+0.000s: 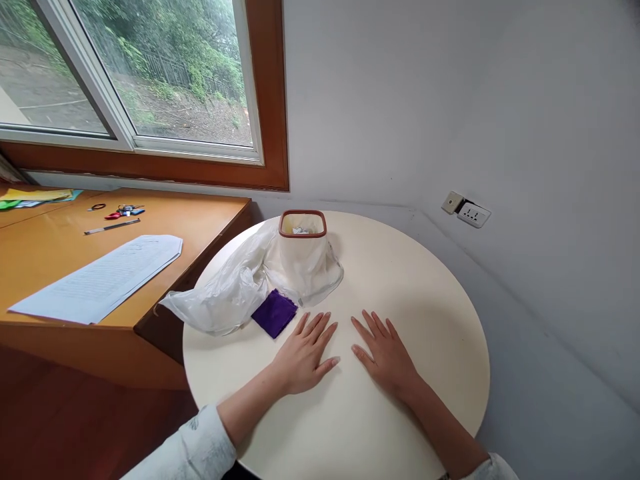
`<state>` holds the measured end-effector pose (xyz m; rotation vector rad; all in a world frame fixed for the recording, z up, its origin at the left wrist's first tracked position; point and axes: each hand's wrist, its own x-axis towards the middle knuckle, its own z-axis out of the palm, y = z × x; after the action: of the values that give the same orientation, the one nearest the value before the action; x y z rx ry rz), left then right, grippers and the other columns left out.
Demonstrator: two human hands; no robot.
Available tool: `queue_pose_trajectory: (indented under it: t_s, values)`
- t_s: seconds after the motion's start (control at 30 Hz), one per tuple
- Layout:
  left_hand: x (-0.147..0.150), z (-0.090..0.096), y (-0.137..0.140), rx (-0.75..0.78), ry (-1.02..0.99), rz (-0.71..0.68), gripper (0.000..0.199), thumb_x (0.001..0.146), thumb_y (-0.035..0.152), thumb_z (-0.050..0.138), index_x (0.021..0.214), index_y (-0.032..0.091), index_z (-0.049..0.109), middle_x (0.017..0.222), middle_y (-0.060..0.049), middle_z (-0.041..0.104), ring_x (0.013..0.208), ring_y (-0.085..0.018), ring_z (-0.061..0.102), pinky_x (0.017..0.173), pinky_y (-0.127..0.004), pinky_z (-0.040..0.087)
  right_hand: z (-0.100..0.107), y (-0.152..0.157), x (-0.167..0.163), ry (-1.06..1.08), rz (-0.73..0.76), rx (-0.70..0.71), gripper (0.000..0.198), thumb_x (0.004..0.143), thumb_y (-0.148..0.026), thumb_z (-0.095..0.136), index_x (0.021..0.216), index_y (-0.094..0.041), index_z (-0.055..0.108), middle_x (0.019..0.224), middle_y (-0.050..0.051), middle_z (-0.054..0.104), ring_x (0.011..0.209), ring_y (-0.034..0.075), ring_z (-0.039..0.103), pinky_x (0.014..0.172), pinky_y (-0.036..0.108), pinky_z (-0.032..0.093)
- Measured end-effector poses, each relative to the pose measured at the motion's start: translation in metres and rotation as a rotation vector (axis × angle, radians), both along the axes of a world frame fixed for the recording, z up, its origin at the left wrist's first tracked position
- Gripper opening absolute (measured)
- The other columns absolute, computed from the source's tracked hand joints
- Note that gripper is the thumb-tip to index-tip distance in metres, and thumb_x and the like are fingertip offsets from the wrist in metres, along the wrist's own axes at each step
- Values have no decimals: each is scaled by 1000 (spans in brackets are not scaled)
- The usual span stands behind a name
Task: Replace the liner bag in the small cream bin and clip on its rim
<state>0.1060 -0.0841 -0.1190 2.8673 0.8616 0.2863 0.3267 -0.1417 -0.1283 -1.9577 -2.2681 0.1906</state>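
Both hands are empty: left hand (306, 353) and right hand (384, 359) lie palm-down on the round table (430, 273), fingers spread. Purple cloth (275, 313) sits just beyond the left fingertips, outside the bin (302, 235). Looks like the plastic bag (227, 300) is already around that, with its loose bulk sprawling left, not tucked away.

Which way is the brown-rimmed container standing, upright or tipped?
Upright: the brown-rimmed container stands on the round table with its opening at the top.
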Motion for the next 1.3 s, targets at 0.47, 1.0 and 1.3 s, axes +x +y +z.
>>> queue_pose_trajectory:
  t_s: [0.47, 1.0, 1.3]
  values:
    - [1, 2, -1, 7, 33, 13, 64, 89, 53, 25, 142, 19, 14, 146, -12, 22, 135, -27, 18, 109, -49, 10, 0, 0, -1, -19, -10, -1, 56, 90, -53, 22, 141, -31, 20, 149, 1, 17, 137, 22, 12, 110, 46, 11]
    - [4, 1, 0, -53, -164, 54, 42, 91, 37, 32, 128, 20, 41, 133, -11, 46, 127, -26, 36, 105, -49, 25, -2, -2, -1, 10, 2, 56, 52, 90, -49, 24, 139, -30, 26, 147, 2, 22, 136, 22, 16, 109, 47, 16]
    - [6, 28, 52, 46, -787, 507, 14, 84, 28, 44, 95, 19, 46, 95, -7, 48, 91, -21, 51, 83, -38, 44, -1, -2, -2, 83, -22, 76, 46, 92, -42, 23, 133, -27, 39, 142, 1, 34, 134, 19, 23, 109, 45, 19]
